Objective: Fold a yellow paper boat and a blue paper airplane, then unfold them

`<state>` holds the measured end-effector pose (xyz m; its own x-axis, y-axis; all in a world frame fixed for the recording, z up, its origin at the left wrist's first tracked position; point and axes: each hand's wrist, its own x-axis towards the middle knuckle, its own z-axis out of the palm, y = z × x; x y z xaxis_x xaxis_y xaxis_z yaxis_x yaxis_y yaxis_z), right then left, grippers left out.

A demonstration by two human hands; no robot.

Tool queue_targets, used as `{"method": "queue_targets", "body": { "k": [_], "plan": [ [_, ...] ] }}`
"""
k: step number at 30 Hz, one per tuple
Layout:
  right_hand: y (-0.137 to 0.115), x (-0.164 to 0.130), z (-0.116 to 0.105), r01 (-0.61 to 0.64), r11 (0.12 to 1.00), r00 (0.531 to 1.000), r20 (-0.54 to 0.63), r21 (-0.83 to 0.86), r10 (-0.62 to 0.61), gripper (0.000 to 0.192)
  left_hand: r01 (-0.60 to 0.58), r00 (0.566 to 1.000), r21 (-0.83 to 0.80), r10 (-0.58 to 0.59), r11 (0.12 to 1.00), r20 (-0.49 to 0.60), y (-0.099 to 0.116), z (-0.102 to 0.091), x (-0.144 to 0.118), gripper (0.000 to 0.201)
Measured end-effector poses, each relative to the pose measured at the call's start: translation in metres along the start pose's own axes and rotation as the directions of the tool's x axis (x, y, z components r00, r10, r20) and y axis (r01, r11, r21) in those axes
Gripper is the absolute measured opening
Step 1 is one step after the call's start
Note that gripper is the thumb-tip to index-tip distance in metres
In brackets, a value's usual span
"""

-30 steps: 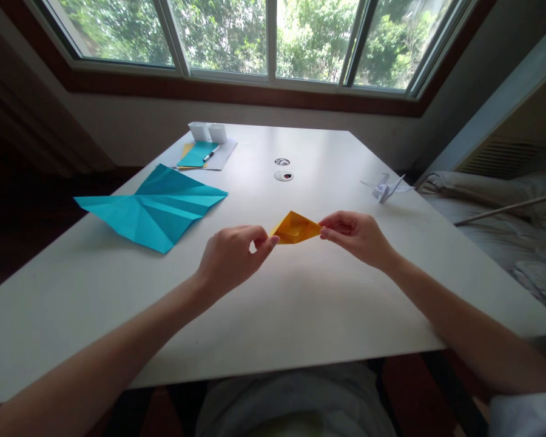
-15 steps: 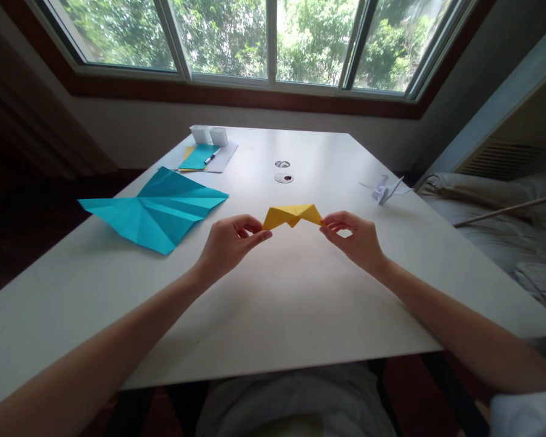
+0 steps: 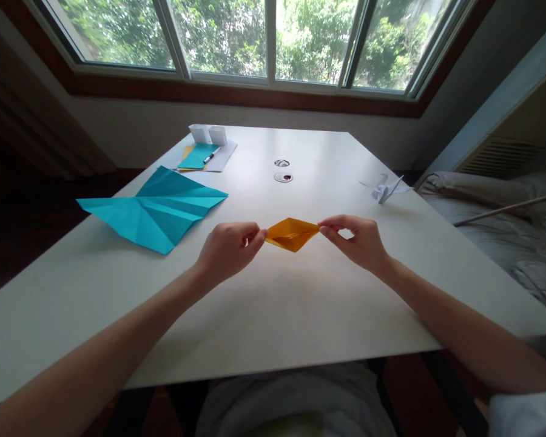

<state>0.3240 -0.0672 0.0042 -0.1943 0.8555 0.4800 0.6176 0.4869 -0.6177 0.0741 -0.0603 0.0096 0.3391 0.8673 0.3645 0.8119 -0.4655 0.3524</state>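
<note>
Here orange paper (image 3: pixel 292 233) spans, seemingly pinched, both hands.

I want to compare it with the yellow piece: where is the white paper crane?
In the head view the white paper crane sits on the table near its far right edge, beyond the right hand and right of the two round holes.

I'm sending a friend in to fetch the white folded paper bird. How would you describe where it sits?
Start at the white table under the window. Go to its far right edge, beside the bedding: the paper bird stands there alone. It is the only white folded figure; the big creased sheet is blue and lies far left.
</note>
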Motion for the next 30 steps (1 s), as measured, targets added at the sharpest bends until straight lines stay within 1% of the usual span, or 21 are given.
{"method": "queue_targets", "body": {
  "k": [4,6,8,10,13,14,16,18,19,22,24,25,26,27,28,30],
  "plan": [
    [0.006,0.000,0.003,0.024,1.000,0.996,0.090,0.007,-0.025,0.022,0.045,0.991,-0.051,-0.038,0.998,0.132,-0.005,0.002,0.001,0.040],
    [0.011,0.001,0.004,0.043,0.999,0.987,0.153,-0.003,-0.042,0.022,0.065,0.982,-0.068,-0.052,0.996,0.180,-0.007,0.004,0.001,0.041],
    [0.014,0.003,0.003,0.086,0.996,0.973,0.215,-0.023,-0.079,0.023,0.088,0.979,-0.092,-0.069,0.992,0.189,-0.009,0.005,0.002,0.044],
    [0.014,0.007,0.000,0.143,0.988,0.960,0.249,-0.056,-0.125,0.024,0.119,0.981,-0.116,-0.099,0.986,0.168,-0.011,0.004,0.003,0.048],
    [0.003,0.017,-0.008,0.235,0.964,0.940,0.283,-0.127,-0.192,0.025,0.162,0.981,-0.121,-0.146,0.979,0.131,-0.014,0.001,0.005,0.049],
    [-0.004,0.020,-0.009,0.275,0.950,0.922,0.321,-0.148,-0.217,0.025,0.170,0.980,-0.117,-0.155,0.978,0.123,-0.015,0.000,0.006,0.049],
    [-0.018,0.028,-0.009,0.358,0.915,0.862,0.444,-0.186,-0.247,0.025,0.177,0.980,-0.105,-0.166,0.979,0.106,-0.018,-0.003,0.007,0.049],
    [-0.032,0.034,-0.003,0.416,0.882,0.790,0.567,-0.221,-0.231,0.025,0.175,0.982,-0.083,-0.167,0.981,0.089,-0.023,-0.005,0.008,0.047],
    [-0.038,0.037,0.001,0.434,0.866,0.767,0.606,-0.249,-0.210,0.024,0.173,0.982,-0.068,-0.168,0.983,0.082,-0.025,-0.006,0.009,0.047],
    [-0.051,0.043,0.014,0.470,0.819,0.712,0.689,-0.329,-0.131,0.014,0.170,0.983,-0.018,-0.168,0.985,0.076,-0.031,-0.008,0.010,0.044],
    [-0.056,0.048,0.017,0.464,0.804,0.694,0.717,-0.372,-0.069,0.013,0.173,0.981,0.010,-0.173,0.985,0.084,-0.033,-0.010,0.010,0.043],
    [-0.056,0.050,0.017,0.449,0.805,0.698,0.715,-0.389,-0.044,0.014,0.175,0.980,0.023,-0.176,0.984,0.089,-0.034,-0.011,0.011,0.043],
    [-0.055,0.054,0.014,0.425,0.808,0.714,0.700,-0.408,-0.022,0.014,0.177,0.979,0.034,-0.179,0.984,0.093,-0.034,-0.011,0.011,0.043],
    [-0.053,0.058,0.010,0.394,0.812,0.739,0.674,-0.430,-0.002,0.014,0.176,0.979,0.043,-0.179,0.983,0.097,-0.034,-0.011,0.011,0.043],
    [-0.049,0.063,0.004,0.355,0.816,0.774,0.633,-0.456,0.017,0.014,0.171,0.979,0.049,-0.175,0.984,0.101,-0.034,-0.012,0.011,0.043],
    [-0.035,0.076,-0.012,0.258,0.805,0.839,0.537,-0.533,0.086,0.019,0.151,0.982,0.053,-0.156,0.987,0.110,-0.034,-0.012,0.011,0.042]
  ]
}}
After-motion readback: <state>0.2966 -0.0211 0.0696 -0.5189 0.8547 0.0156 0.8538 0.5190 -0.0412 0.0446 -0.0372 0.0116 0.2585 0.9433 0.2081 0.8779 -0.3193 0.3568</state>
